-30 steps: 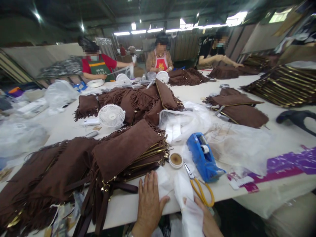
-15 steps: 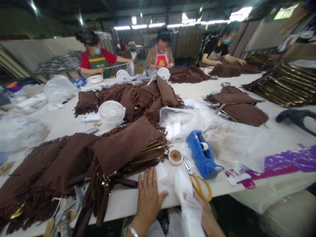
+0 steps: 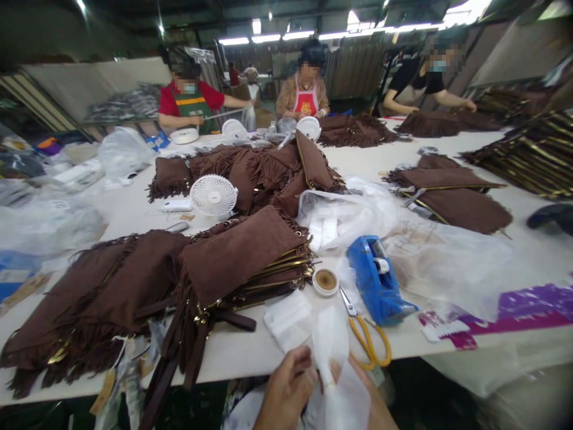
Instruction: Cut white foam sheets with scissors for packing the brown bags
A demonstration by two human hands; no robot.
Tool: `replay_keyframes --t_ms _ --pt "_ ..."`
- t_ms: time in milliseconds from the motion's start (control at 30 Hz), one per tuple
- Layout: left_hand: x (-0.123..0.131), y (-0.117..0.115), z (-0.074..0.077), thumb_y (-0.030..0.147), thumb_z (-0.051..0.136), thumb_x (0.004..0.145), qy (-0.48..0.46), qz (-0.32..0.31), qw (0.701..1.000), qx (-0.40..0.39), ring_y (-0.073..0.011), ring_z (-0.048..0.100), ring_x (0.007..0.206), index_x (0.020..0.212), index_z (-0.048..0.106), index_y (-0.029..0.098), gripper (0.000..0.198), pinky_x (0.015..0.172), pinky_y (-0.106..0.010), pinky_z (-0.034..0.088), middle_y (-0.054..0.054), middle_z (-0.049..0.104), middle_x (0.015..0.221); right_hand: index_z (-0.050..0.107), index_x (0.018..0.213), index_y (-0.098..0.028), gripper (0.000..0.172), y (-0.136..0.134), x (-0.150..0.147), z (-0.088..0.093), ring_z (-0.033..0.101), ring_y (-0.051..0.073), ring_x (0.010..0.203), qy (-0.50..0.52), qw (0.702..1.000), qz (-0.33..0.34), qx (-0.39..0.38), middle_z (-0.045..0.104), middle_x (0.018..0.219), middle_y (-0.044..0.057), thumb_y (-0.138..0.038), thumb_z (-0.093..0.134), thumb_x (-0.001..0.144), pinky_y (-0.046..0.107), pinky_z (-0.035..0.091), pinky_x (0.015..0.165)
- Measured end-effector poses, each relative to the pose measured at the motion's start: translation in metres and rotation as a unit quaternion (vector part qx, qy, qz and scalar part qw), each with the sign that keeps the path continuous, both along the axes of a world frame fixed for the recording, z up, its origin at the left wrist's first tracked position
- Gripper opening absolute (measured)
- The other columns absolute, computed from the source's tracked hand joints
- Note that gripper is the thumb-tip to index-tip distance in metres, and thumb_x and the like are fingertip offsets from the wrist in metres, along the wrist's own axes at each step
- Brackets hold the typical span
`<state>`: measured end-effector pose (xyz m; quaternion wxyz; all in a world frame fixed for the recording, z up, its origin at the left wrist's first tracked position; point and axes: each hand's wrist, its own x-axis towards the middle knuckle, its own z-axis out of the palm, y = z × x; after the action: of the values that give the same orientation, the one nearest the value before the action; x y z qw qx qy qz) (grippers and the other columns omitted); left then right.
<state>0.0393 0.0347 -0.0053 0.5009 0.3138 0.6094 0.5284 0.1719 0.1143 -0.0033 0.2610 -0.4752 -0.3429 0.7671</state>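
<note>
Lifting off the table, your left hand curled beside the thin white sheet your right hand pinched at the edge, so both were there; I couldn't tell if the left gripped.

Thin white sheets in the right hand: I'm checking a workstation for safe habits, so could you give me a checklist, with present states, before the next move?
1. Thin white translucent sheets held by the right hand: ok.
2. Left hand gripping the sheets too: cannot tell; its curled fingers are close beside them.
3. Yellow-handled metal scissors well clear of the right hand: not ok; the handles lie right next to it.
4. Blue tape dispenser upright: ok.
5. Round white tub with a brown middle standing level: ok.
</note>
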Motion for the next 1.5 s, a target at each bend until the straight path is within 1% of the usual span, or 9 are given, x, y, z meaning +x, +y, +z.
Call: replay_keyframes --t_ms 133,333,533,633,800,933,1067,1267,1500 --pt "0.016 0.000 -0.006 0.062 0.065 0.069 -0.328 -0.040 0.943 0.032 -0.0319 0.064 0.097 0.121 0.055 0.011 0.073 0.086 -0.043 0.049 -0.017 0.068 0.104 0.061 0.113 -0.023 0.063 -0.027 -0.011 -0.008 0.067 0.029 0.087 0.046 0.998 0.046 -0.007 0.073 0.093 0.007 -0.046 0.080 0.058 0.036 0.054 0.074" --pt "0.020 -0.025 0.002 0.064 0.057 0.075 -0.409 0.022 0.912 -0.027 -0.0310 0.064 0.093 0.120 0.060 0.014 0.068 0.089 -0.047 0.046 -0.016 0.069 0.100 0.063 0.115 -0.025 0.048 -0.037 0.009 -0.026 0.061 0.033 0.104 -0.131 0.946 0.149 0.256 0.066 0.117 0.012 -0.040 0.067 0.069 0.040 0.050 0.088" --pt "0.018 -0.025 0.002 0.058 0.052 0.082 -0.460 0.056 0.886 0.015 -0.0300 0.065 0.091 0.120 0.059 0.016 0.057 0.088 -0.048 0.047 -0.015 0.070 0.099 0.049 0.128 -0.025 0.046 -0.021 0.005 0.002 0.061 0.025 0.095 -0.225 0.852 0.162 0.443 0.055 0.123 0.011 -0.028 0.048 0.081 0.034 0.054 0.068" --pt "0.015 -0.025 -0.005 0.052 0.057 0.081 -0.486 0.053 0.872 0.024 -0.0267 0.067 0.081 0.119 0.057 0.016 0.052 0.083 -0.046 0.050 -0.014 0.070 0.095 0.054 0.116 -0.026 0.038 -0.007 -0.001 0.020 0.061 0.021 0.080 -0.239 0.840 0.219 0.434 0.060 0.105 0.006 -0.035 0.057 0.079 0.032 0.051 0.065" --pt "0.001 -0.034 -0.012 0.038 0.066 0.078 -0.480 -0.031 0.877 -0.004 -0.0168 0.064 0.061 0.110 0.059 0.011 0.043 0.064 -0.033 0.052 -0.011 0.067 0.083 0.060 0.087 -0.025 0.018 0.016 -0.015 0.038 0.060 0.019 0.076 -0.183 0.874 0.285 0.349 0.063 0.080 -0.001 -0.042 0.057 0.086 0.029 0.047 0.068" --pt "-0.013 -0.040 -0.004 0.031 0.067 0.075 -0.429 -0.082 0.899 -0.035 -0.0153 0.062 0.061 0.097 0.065 0.007 0.033 0.061 -0.027 0.049 -0.010 0.065 0.080 0.065 0.082 -0.025 0.012 0.022 -0.027 0.038 0.056 0.023 0.105 -0.093 0.860 0.284 0.413 0.062 0.107 0.004 -0.036 0.061 0.084 0.034 0.042 0.091" --pt "-0.026 -0.043 0.006 0.017 0.071 0.064 -0.341 -0.130 0.930 -0.034 -0.0135 0.057 0.067 0.095 0.069 0.007 0.033 0.065 -0.024 0.043 -0.008 0.067 0.080 0.067 0.081 -0.025 0.011 0.020 -0.030 0.030 0.042 0.027 0.127 -0.072 0.857 0.287 0.422 0.041 0.141 0.004 -0.035 0.062 0.083 0.041 0.033 0.104" --pt "-0.044 -0.052 0.005 0.012 0.070 0.054 -0.313 -0.203 0.925 -0.071 -0.0113 0.053 0.062 0.089 0.072 0.009 0.035 0.060 -0.021 0.039 -0.005 0.069 0.079 0.064 0.078 -0.023 0.015 0.016 -0.033 0.011 0.055 0.024 0.104 -0.007 0.891 0.285 0.354 0.057 0.114 0.005 -0.037 0.064 0.081 0.033 0.046 0.085" --pt "-0.055 -0.060 0.008 0.015 0.065 0.051 -0.371 -0.211 0.897 -0.115 -0.0132 0.055 0.049 0.078 0.070 0.012 0.028 0.051 -0.024 0.042 -0.003 0.065 0.067 0.050 0.115 -0.026 0.042 0.010 -0.041 0.003 0.054 0.023 0.107 -0.044 0.894 0.293 0.336 0.059 0.112 0.004 -0.035 0.067 0.078 0.034 0.043 0.091"
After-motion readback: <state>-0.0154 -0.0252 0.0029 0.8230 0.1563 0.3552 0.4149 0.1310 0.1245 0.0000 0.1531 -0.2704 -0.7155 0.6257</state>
